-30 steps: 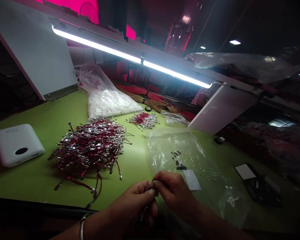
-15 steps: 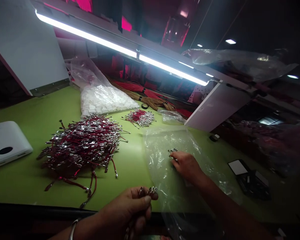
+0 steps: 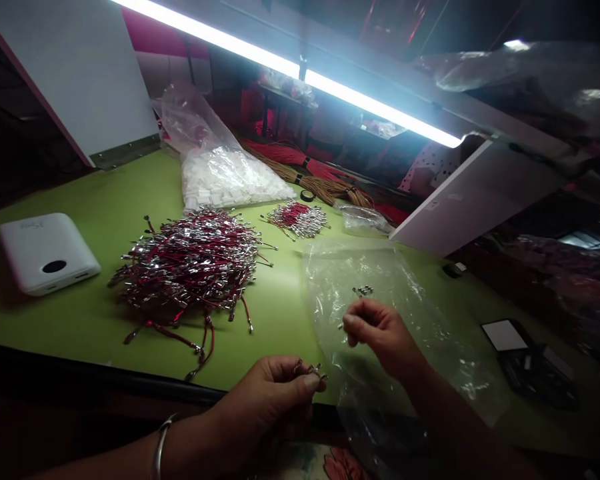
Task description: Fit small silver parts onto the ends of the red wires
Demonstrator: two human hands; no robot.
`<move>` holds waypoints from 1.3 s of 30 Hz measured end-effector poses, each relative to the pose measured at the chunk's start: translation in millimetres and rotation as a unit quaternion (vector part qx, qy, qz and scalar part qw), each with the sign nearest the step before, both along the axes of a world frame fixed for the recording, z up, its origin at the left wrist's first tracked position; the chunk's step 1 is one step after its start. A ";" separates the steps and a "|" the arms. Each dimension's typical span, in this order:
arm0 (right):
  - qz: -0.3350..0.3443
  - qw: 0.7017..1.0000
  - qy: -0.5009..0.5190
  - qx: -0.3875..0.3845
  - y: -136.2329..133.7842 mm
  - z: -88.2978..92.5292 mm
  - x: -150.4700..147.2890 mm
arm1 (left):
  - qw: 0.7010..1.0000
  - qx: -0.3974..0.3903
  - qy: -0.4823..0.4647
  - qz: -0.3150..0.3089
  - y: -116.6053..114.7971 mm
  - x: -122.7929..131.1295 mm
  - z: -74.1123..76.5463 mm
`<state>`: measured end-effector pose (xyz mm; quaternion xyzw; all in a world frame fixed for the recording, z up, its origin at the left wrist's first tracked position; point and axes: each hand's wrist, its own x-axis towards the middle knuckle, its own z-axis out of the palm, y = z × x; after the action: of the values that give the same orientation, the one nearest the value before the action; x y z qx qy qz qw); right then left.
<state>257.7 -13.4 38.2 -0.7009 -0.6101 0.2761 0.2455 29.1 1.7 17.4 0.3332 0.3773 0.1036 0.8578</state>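
- I'm holding a few metal-tipped wire pieces (image 3: 318,367) in my left hand (image 3: 280,393), thumb and forefinger closing on them just past the bench edge.
- My right hand (image 3: 383,333) is pinching narrowly, a small silver terminal (image 3: 340,327) showing at the fingertips above the clear plastic bag (image 3: 330,260).
- For clean handling, I'm judging a light, steady left pinch best, leaving the tips fanned out and unbent; on the right, gripping one end squarely should be avoiding slips.
- More loose terminals (image 3: 365,291) are lying on the bag, just beyond my right fingers.
- A large heap of red crimped leads (image 3: 190,267) is sitting to the left, a smaller heap (image 3: 297,219) behind it.
- My left palm and curled fingers are hiding how many pieces I'm gripping; my right fingers are covering most of theirs.
- Shadow is blurring the black case (image 3: 530,373) at right.
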 end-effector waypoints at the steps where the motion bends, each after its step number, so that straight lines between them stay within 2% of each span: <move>1: -0.002 0.990 0.139 -0.012 -7.1 2.3 -10.7 | 1.000 0.013 -0.005 0.008 1.7 0.1 1.5; 2: -0.011 0.967 0.253 -0.026 -13.3 4.2 -20.9 | 1.000 0.021 -0.010 0.016 3.3 0.0 2.9; 4: -0.031 0.920 0.389 -0.041 -22.3 6.8 -37.2 | 0.999 0.029 -0.021 0.028 6.1 -0.3 5.5; 6: -0.042 0.896 0.439 -0.046 -26.7 7.9 -46.4 | 0.998 0.033 -0.031 0.036 7.8 -0.8 7.0; 8: -0.043 0.890 0.452 -0.044 -28.8 7.9 -50.2 | 0.998 0.033 -0.039 0.043 8.0 -1.1 7.8; 10: -0.049 0.896 0.441 -0.028 -31.2 7.4 -51.8 | 0.997 0.036 -0.042 0.052 6.9 -1.3 8.0; 16: -0.043 0.949 0.302 0.075 -43.9 2.6 -57.9 | 0.996 0.053 -0.041 0.057 1.7 -3.3 5.5; 20: -0.025 0.961 0.263 0.086 -47.5 1.5 -60.7 | 0.996 0.051 -0.053 0.047 0.2 -5.8 1.7; 25: 0.008 0.972 0.171 0.163 -47.7 5.7 -61.3 | 0.994 0.084 -0.051 0.041 -1.9 -7.6 0.2; 32: -0.031 0.964 0.255 0.073 -54.2 2.2 -59.5 | 0.991 0.127 -0.044 0.018 -3.7 -9.3 3.4; 35: -0.015 0.965 0.251 0.077 -56.7 2.1 -60.2 | 0.989 0.136 -0.048 0.018 -2.9 -10.1 4.3; 39: 0.003 0.974 0.187 0.125 -56.8 4.9 -63.0 | 0.987 0.148 -0.056 0.014 -3.0 -10.6 5.9</move>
<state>194.7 -70.2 43.1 -0.5986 -0.5854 0.3250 0.4397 18.4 -1.2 23.3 0.4451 0.3137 0.1892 0.8171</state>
